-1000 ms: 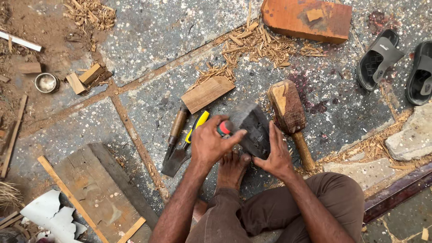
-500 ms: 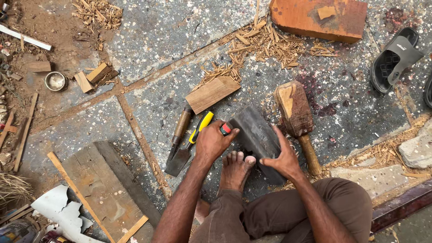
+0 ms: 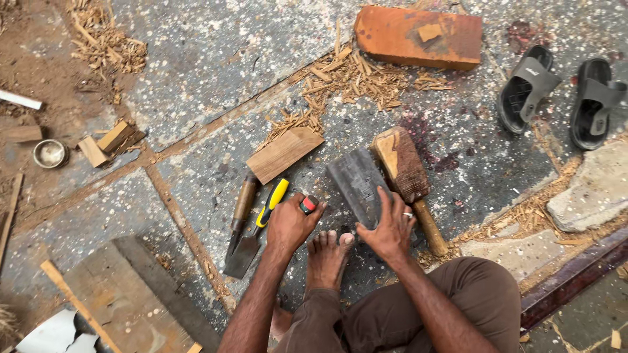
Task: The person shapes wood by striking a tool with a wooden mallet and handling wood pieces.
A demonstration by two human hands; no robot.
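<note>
A: What are the hands doing?

B: The right hand [image 3: 391,230] lies flat on a dark grey slab [image 3: 358,185], probably a sharpening stone, fingers spread and pressing, not gripping. The bare foot [image 3: 327,256] sits at its near end, seemingly to brace it on the floor.

A: And the left hand [image 3: 290,225]?

B: Fingers curled around a small tool with a red tip [image 3: 307,205], just left of the slab; I can't make out what the tool is.

A: What lies around?

B: A rough wooden mallet [image 3: 407,180] touching the slab's right side, a yellow-handled chisel [image 3: 271,202], a wooden-handled chisel [image 3: 239,225], a sawn block [image 3: 284,153], and curled shavings [image 3: 347,78] near a brick [image 3: 418,36].
</note>
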